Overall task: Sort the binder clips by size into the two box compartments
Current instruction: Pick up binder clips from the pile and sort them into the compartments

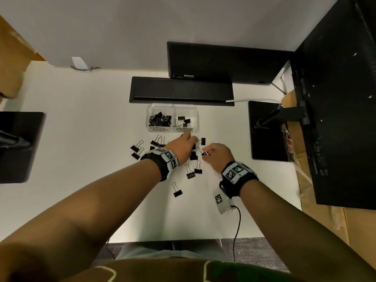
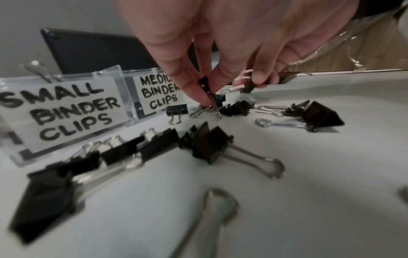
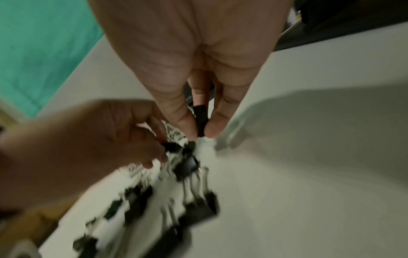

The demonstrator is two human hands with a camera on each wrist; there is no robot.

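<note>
The binder clips [image 1: 177, 190] were black with silver wire handles, the desk [image 1: 91, 159] white, the box [image 1: 149, 112] clear with black-lettered labels [image 2: 66, 108], the wristbands [image 1: 169, 159] black-and-white checkered.

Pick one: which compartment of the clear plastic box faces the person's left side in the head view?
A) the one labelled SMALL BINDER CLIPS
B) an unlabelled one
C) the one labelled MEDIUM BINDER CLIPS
A: in the head view the clear plastic box has its SMALL BINDER CLIPS label on the left compartment, with the MEDIUM BINDER CLIPS label on the right one.
</note>
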